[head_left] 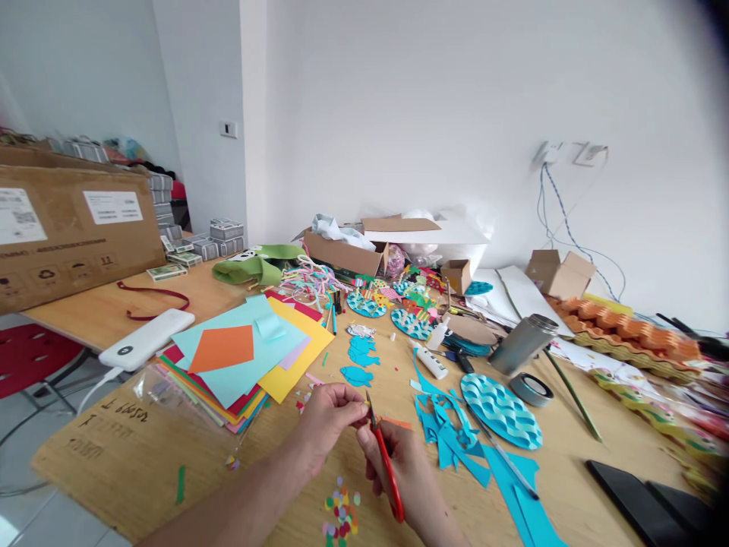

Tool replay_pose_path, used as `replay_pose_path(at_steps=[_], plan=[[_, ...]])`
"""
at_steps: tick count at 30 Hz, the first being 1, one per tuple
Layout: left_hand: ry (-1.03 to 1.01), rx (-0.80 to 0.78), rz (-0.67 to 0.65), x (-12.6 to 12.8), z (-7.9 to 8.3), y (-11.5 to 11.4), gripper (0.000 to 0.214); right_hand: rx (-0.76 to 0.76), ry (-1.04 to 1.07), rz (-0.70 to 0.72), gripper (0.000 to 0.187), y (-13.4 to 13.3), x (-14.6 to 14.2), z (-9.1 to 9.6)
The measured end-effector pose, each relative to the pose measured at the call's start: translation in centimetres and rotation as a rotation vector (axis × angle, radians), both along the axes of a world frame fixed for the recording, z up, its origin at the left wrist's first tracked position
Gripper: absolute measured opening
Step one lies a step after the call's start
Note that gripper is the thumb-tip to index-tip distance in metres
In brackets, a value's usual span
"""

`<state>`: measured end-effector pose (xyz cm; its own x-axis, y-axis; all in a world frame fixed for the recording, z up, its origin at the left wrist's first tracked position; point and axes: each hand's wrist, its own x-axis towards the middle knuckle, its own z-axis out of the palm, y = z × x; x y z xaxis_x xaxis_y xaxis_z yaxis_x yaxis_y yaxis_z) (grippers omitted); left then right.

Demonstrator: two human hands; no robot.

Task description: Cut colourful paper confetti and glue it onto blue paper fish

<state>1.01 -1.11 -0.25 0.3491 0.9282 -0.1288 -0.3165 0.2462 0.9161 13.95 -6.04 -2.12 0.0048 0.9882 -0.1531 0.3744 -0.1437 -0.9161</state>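
My right hand [405, 469] grips red-handled scissors [386, 463], blades pointing up toward my left hand. My left hand [330, 414] pinches a tiny scrap of paper at the blade tips; the scrap is too small to name by colour. Below the hands lies a little heap of coloured paper dots [340, 516] on the wooden table [142, 463]. Blue paper fish [360, 355] lie just beyond my left hand. Blue paper offcuts [447, 433] lie to the right of my hands.
A stack of coloured paper sheets [244, 357] sits at left beside a white power bank [146, 339]. A blue wave-pattern disc [501, 410], tape roll [531, 389], metal flask [522, 343], glue bottle [430, 360], cardboard boxes [342, 254] and egg trays [632, 330] crowd the right and back.
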Motion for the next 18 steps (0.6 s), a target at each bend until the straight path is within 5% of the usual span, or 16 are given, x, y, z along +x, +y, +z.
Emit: replay_pose_path(at_steps=[18], plan=[[-0.022,0.001,-0.027,-0.05,-0.13,0.02,0.016,-0.033,0.009,-0.014,0.059,0.03,0.01,0.05]])
